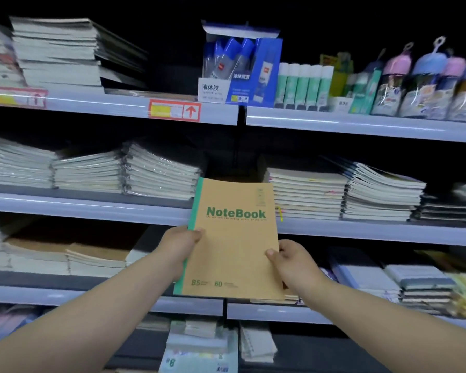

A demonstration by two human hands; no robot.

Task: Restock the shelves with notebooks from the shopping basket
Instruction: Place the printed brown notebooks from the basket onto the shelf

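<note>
A brown kraft notebook (233, 243) with a green spine and the green word "NoteBook" is held up in front of the shelves. My left hand (176, 247) grips its left edge, thumb on the cover. My right hand (293, 261) grips its right edge, thumb on the cover too. The notebook's top edge reaches a dark gap on the middle shelf (92, 204), between stacks of wrapped notebooks (159, 170) on the left and a stack of cream notebooks (307, 195) on the right. The shopping basket is out of view.
The top shelf (361, 122) carries a blue glue box (240, 68), green glue sticks (303, 84) and capped bottles (420, 82). More notebook piles fill the lower shelves (97, 257), and red price tags (175, 110) hang on the shelf edge.
</note>
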